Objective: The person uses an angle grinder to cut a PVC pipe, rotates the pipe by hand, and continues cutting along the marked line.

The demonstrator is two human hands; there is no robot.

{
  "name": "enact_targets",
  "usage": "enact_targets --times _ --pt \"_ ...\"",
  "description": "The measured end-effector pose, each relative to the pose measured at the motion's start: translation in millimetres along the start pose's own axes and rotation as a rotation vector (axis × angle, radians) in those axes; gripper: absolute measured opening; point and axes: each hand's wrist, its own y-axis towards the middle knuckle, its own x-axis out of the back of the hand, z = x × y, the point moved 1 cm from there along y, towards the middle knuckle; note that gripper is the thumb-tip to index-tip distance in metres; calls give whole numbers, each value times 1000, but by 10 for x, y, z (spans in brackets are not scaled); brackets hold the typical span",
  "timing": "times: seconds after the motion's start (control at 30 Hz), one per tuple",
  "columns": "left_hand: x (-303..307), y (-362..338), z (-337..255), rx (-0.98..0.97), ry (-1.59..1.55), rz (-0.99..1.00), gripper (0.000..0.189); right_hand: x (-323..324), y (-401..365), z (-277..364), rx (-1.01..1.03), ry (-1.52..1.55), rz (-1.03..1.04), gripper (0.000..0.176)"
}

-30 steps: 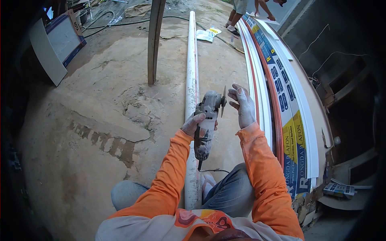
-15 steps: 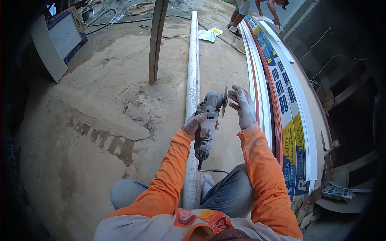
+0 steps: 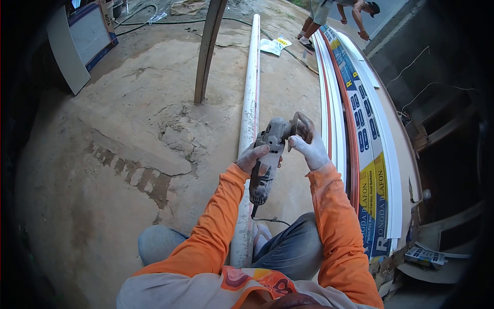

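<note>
My left hand is wrapped round the body of a dusty angle grinder, held upright above a long white pipe. My right hand, coated in white dust, grips the thin disc at the grinder's head, fingers curled over its far edge and thumb on the near side. From the grinder's lower end a cord runs down toward my right knee. The pipe lies lengthwise on the ground and passes between my legs.
A wooden post stands ahead, left of the pipe. Long ceiling panels in printed wrapping are stacked along the right. Another person bends at the far end of the stack. A hose crosses the ground beyond. Boards lean at the far left.
My right hand has moved from beside the disc onto it, and its fingers have closed on the disc. The other person's arm has shifted.
</note>
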Motion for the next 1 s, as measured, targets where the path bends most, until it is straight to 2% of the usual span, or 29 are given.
enact_targets --times 0.3,0.57,1.0 --pt "-56 -11 -42 1 -5 -4 64 1 4 11 -3 -76 -28 95" --pt "-44 16 -17 -6 45 6 64 -48 -7 95 -18 96 -61 91" --pt "-65 11 -9 20 34 -15 68 -45 -9 125 -18 92 -44 89"
